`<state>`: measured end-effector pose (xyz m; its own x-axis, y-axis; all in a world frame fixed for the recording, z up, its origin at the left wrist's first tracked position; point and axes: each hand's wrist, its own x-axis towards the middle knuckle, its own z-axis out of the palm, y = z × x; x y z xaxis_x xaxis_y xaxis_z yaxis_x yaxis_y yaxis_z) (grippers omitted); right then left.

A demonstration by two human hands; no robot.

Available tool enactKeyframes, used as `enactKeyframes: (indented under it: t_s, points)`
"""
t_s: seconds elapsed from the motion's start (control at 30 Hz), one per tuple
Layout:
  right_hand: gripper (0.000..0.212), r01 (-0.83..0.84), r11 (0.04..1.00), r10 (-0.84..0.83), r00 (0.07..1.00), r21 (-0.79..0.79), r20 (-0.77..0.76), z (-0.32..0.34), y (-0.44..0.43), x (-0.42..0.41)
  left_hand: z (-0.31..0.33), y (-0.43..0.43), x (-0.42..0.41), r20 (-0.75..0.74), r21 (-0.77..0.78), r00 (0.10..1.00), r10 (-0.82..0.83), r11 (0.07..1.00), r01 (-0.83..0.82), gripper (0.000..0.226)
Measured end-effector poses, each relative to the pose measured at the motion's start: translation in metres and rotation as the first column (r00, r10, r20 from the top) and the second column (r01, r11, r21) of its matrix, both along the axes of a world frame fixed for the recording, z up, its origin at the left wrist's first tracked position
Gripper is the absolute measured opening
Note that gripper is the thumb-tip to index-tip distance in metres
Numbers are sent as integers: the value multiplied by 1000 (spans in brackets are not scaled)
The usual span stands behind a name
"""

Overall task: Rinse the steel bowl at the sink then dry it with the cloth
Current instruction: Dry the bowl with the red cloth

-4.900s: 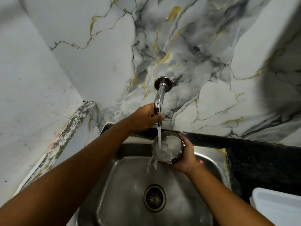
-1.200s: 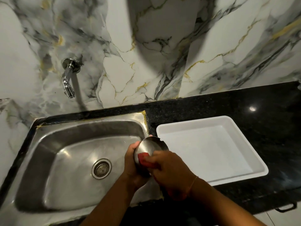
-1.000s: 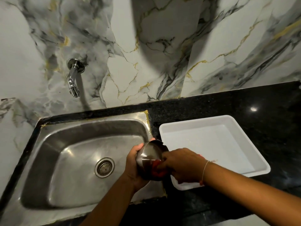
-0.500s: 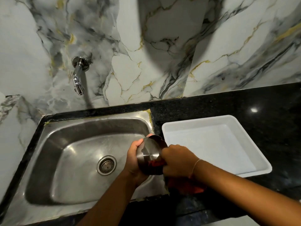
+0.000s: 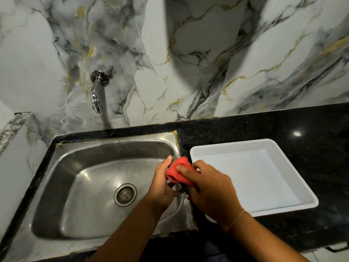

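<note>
Between my two hands, over the right rim of the sink [image 5: 62, 186], I hold the small steel bowl [image 5: 174, 187]. Only a dark sliver of it shows below the red cloth [image 5: 176, 172], which covers most of it. My left hand [image 5: 163, 183] cups the bowl from the left, thumb up at its rim. My right hand [image 5: 209, 188] presses the bunched red cloth against the bowl with its fingers on top.
A wall tap [image 5: 96, 95] sticks out above the sink, with no water running. A white rectangular tray [image 5: 294, 178] lies on the black stone counter [image 5: 311, 129] just right of my hands. The drain [image 5: 125, 194] sits in the sink's middle.
The cloth, earlier pushed inside the bowl and below it, now lies over the bowl and hides its steel surface. Both hands stay at the same place by the sink's right rim.
</note>
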<state>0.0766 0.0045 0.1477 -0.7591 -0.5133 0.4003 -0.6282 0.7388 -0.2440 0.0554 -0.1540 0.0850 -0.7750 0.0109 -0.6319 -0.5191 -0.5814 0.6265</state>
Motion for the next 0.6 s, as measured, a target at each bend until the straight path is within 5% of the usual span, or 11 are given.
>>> enactKeyframes:
  t_s: [0.2,0.43,0.53,0.6]
  points:
    - [62,34,996,-28,997,84,-78,-17,6,23,6,-16,3,8,252,995,98,963,-97,59]
    - [75,-7,999,4,998,-51,-69,-35,18,43,-5,-35,13,-9,367,994,108,925,-97,50]
    - [60,46,941,12,986,-336,167,-32,14,44,-5,-51,9,44,274,999,20,961,-31,47]
    - [50,222,753,70,909,-619,410,-30,18,33,0,-49,6,61,230,998,-5,973,-9,43]
